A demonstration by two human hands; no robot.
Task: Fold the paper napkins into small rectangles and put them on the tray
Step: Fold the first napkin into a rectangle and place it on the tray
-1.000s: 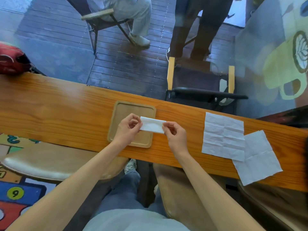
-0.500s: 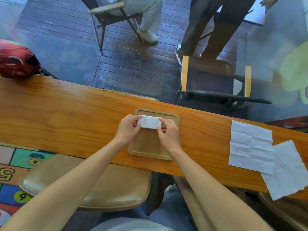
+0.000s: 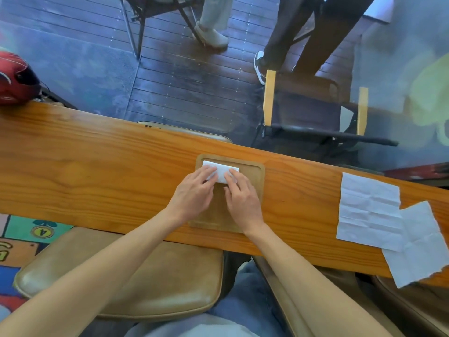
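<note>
While the long orange-brown wooden counter (image 3: 97, 166) spans the whole view, both bare forearms reach over its near edge to the middle. Two tan padded stool seats sit below the counter, one at left (image 3: 136, 276) & one at right (image 3: 279, 276), w/ a coloured number mat (image 3: 29, 229) on the floor at far left. Beyond the counter: dark plank floor, a wood-armed chair (image 3: 313, 113), legs of two other people. A red helmet (image 3: 14, 79) sits at the counter's far-left end.

Two unfolded white paper napkins lie flat at right, well apart from the hands: the creased one (image 3: 369, 210) nearer the tray, the second (image 3: 420, 246) overlapping its lower right corner & hanging over the counter's near edge.

A shallow rectangular light-wood tray (image 3: 255, 181) rests mid-counter. In its far left part lies the small folded white napkin rectangle (image 3: 222, 170), flat on the tray floor.

Left hand (image 3: 194, 193): palm down, fingers stretched forward, fingertips (image 3: 210, 172) pressing on the rectangle's left half. Right hand (image 3: 243, 198): same pose, fingertips (image 3: 230, 177) on the right near edge. Neither hand is curled round the napkin; both lie flat on top, touching it, not pinching. Hands just beside each other, apart.
</note>
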